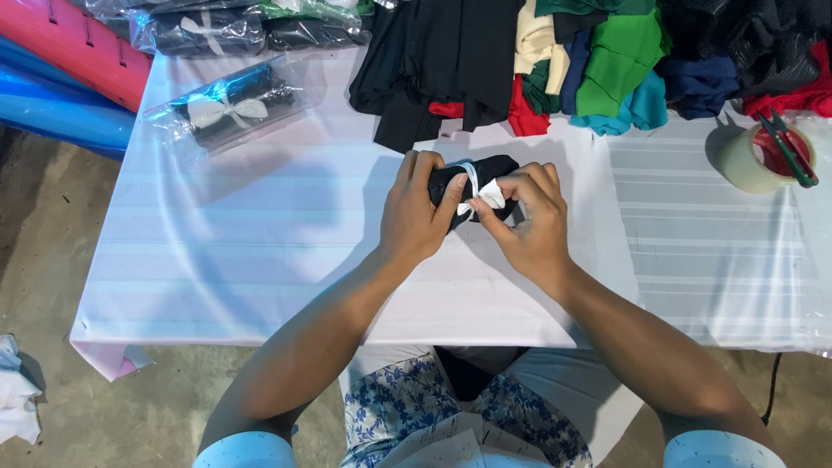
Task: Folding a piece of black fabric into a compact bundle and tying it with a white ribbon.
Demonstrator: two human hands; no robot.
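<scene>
I log a white table cloth (217, 260) with a clear-bagged black bundle tied with a white bow (230, 108) at upper left, and more bagged bundles (208, 30) behind it. A heap of folded clothes (598, 61) in black, green, red, cream and blue lines the far edge. At right a tape roll (752, 160) holds what look like scissors (790, 147); red and blue rolls (61, 69) lie at far left.

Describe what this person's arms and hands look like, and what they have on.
Both arms are bare from the upper arm down. Short light blue sleeves with fine white dots show at the bottom edge: the left sleeve and the right sleeve. The left hand and the right hand are bare, with no gloves; no rings, watch or bracelets are visible.
</scene>
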